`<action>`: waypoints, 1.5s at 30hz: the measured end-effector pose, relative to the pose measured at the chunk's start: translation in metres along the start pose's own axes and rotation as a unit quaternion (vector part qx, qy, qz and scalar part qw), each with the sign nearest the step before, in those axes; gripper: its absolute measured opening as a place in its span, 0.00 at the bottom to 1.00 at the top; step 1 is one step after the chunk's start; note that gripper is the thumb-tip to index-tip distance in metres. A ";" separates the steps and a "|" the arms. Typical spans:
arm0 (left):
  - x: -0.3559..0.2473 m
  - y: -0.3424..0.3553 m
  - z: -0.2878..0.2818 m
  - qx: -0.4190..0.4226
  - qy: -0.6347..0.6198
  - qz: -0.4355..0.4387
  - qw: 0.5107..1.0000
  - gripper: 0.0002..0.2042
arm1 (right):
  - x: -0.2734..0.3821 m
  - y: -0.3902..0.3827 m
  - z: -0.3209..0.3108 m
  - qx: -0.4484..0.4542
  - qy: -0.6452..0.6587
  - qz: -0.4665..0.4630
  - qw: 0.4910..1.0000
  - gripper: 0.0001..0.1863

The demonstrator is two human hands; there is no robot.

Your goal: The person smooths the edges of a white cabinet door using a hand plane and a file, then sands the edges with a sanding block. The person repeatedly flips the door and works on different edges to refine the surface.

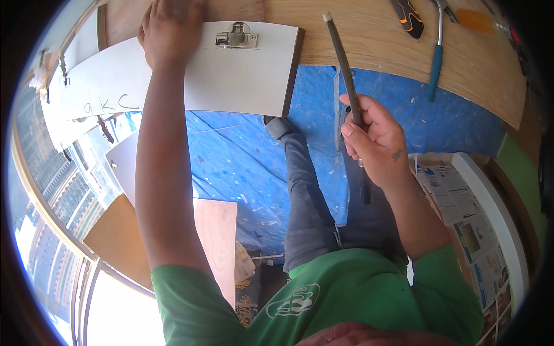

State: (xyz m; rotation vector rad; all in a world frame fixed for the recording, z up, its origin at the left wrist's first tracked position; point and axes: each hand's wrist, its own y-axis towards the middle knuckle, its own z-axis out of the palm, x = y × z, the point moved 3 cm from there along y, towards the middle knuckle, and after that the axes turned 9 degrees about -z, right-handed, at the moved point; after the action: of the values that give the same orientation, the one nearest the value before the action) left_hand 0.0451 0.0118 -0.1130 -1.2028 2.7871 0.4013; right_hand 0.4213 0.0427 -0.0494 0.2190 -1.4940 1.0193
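A white panel (248, 75) with a dark edge lies on the wooden workbench, its near part jutting past the front edge. A metal cabinet hinge (236, 38) is fixed near its far right corner. My left hand (171, 37) rests over the panel's far side, open, its fingers reaching forward and partly blurred at the picture's top. Raised to the right of the panel, my right hand (375, 135) is closed around a long thin dark rod (341, 57) with a pale tip. The rod points up and slightly left, its lower end showing beneath my fist.
On the bench (369, 34) lie a teal-handled hammer (437, 69) and a black-and-orange tool handle (408, 18). A blue sheet (231, 155) covers the floor. Newspaper (461, 202) is at the right, loose boards (216, 230) at the left, beside a window (52, 190).
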 end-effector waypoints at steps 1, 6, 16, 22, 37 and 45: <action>0.005 0.001 0.002 -0.005 0.001 0.005 1.000 0.32 | -0.002 -0.004 0.000 0.034 0.017 -0.004 0.999 0.23; 0.015 0.008 0.012 -0.014 0.001 0.005 1.000 0.35 | -0.086 -0.059 -0.035 0.015 -0.033 0.106 0.994 0.22; 0.021 0.009 0.010 -0.007 0.012 -0.006 1.000 0.35 | -0.067 -0.038 -0.051 -0.013 -0.091 0.037 0.995 0.22; -0.002 -0.001 -0.003 0.010 -0.009 -0.016 1.000 0.30 | -0.083 -0.025 -0.034 -0.002 -0.188 -0.094 0.978 0.23; 0.016 0.008 0.009 0.005 0.009 0.004 1.000 0.33 | -0.095 -0.008 -0.035 0.031 -0.315 -0.277 0.907 0.36; 0.016 0.010 0.010 0.004 0.007 0.005 1.000 0.33 | -0.073 0.017 -0.022 0.000 -0.328 -0.262 0.908 0.36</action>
State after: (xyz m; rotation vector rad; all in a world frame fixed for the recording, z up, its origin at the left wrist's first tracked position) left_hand 0.0265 0.0095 -0.1237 -1.1964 2.8050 0.3825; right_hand 0.4425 0.0378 -0.1246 0.9866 -1.8807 0.5156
